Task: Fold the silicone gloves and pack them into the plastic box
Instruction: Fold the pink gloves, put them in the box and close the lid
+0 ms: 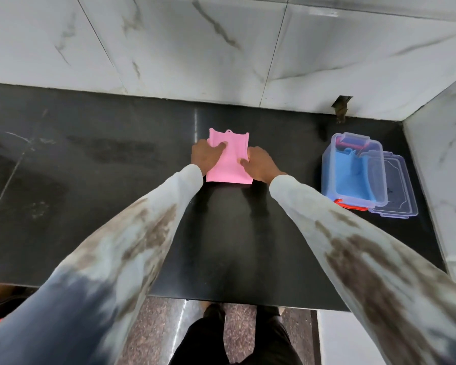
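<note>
We saw the pink silicone glove (228, 160) lying flat and folded on the black tabletop (90, 180), near the middle and towards the far edge where the marble wall (195, 48) rose. The left hand (206, 156) rested on the glove's left edge, its fingers (220, 147) stretched fairly straight and pressing on the pink surface, holding nothing. The right hand (261, 164) lay on the right edge, its fingers (244, 162) reaching onto the glove; we could not tell whether they pressed flat or pinched the edge.

To the right, well apart from the hands, stood the clear plastic box (353, 175) with a blue glove (349, 172) already inside and a red latch (349, 205) at its near end. Its lid (400, 191) lay just beside it, close to the side wall (445, 167) in the corner.

Between the pink glove and the box ran a bare strip of tabletop, and a wide dark stretch lay to the left. The near edge of the tabletop passed under both sleeves (132, 233).
</note>
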Demonstrator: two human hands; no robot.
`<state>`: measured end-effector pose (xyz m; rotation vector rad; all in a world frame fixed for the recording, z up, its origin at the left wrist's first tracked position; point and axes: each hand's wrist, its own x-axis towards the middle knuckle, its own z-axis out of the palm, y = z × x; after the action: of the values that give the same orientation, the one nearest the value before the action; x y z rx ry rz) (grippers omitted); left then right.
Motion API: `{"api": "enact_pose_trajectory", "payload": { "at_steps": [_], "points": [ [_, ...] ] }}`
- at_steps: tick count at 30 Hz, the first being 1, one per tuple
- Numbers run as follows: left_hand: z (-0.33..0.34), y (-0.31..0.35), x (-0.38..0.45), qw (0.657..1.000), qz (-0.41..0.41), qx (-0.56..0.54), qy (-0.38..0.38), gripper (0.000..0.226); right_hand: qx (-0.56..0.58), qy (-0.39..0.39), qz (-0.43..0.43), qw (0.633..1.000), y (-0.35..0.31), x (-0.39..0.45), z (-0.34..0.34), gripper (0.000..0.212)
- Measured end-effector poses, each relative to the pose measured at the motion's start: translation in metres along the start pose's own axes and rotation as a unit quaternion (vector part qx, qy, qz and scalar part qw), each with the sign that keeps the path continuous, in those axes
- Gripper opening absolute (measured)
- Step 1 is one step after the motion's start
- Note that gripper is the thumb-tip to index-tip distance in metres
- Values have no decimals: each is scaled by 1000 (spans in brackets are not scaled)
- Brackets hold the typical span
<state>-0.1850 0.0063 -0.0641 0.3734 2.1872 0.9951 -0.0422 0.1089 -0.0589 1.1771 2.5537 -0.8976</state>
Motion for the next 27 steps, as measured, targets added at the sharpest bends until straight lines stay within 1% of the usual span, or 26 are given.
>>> {"api": "enact_pose_trajectory", "payload": {
  "at_steps": [3,5,7,9,11,13,15,17,19,21,25,27],
  "points": [
    [0,19,1,998,1,-38,-55,49,31,-20,-3,999,1,-1,-14,35],
    [-3,41,-2,990,15,-76,-114,48,67,-12,-11,998,3,0,-31,37],
    [-6,73,-8,981,53,-90,-163,48,126,15,-19,992,4,-2,-55,47],
    [-4,113,-13,968,106,-126,-187,49,199,54,-20,978,6,-2,-85,60],
    [1,153,-22,949,146,-181,-212,49,244,105,11,964,8,-1,-119,67],
    [13,189,-36,934,171,-213,-232,48,273,159,46,948,12,-4,-154,67],
    [27,215,-51,932,193,-216,-219,47,269,220,62,936,23,-13,-183,67],
    [41,230,-66,937,218,-208,-175,45,260,285,76,919,43,-31,-205,61],
    [55,237,-80,941,240,-198,-136,43,289,320,89,898,66,-52,-220,56],
    [73,239,-93,947,252,-172,-102,42,312,320,91,890,84,-73,-225,54],
    [120,234,-123,956,262,-109,-70,42,270,300,8,915,113,-114,-212,49],
    [141,227,-134,962,251,-84,-63,44,257,299,-9,919,131,-128,-202,44]
  ]
}}
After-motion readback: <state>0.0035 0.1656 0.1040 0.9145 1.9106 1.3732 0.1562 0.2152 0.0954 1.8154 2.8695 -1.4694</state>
